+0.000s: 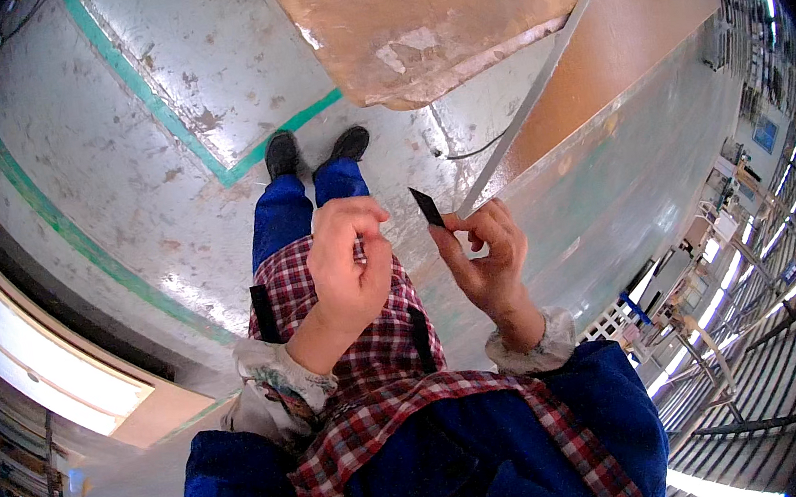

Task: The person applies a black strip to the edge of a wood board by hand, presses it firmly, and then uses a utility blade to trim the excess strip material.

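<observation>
My right hand [486, 260] pinches a small flat black piece [426, 205] between thumb and fingertips and holds it up at chest height. Just to its left, my left hand [348, 259] is curled into a loose fist with its knuckles upward; nothing shows in it, and it does not touch the black piece. Below both hands are my red checked apron, blue trousers and black shoes [313, 148] on the floor.
The grey concrete floor [105, 174] carries green tape lines [156, 109]. A worn brown board [431, 19] lies ahead of my feet, with a long grey strip [537, 85] and a large pale sheet [623, 154] to the right. Metal racks [760, 237] stand far right, and a white bench [28, 359] stands left.
</observation>
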A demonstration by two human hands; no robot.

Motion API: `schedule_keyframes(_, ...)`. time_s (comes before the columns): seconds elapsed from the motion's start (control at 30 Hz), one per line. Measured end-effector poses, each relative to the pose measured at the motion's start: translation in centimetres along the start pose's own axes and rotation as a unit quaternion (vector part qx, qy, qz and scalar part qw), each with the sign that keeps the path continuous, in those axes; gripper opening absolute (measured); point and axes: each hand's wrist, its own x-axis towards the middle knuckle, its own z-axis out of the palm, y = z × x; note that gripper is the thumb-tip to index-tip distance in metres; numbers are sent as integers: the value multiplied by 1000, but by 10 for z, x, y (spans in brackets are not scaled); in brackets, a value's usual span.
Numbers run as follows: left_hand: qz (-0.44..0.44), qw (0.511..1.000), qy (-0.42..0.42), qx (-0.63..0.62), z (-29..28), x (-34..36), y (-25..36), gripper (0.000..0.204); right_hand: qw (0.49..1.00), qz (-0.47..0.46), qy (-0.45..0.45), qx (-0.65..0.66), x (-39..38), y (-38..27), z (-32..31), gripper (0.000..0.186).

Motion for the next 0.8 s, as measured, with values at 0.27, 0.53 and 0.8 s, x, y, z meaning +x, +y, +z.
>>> schedule_keyframes(0.27,-80,996,-36,-34,4,16,21,47,821,342,-150,432,8,16,-16,9)
schedule_keyframes(0.53,181,965,-106,159,17,32,23,31,826,371,-123,406,-7,32,-18,12)
schedule_keyframes(0.8,273,903,-118,310,15,31,32,22,839,372,-101,384,-11,34,-19,11)
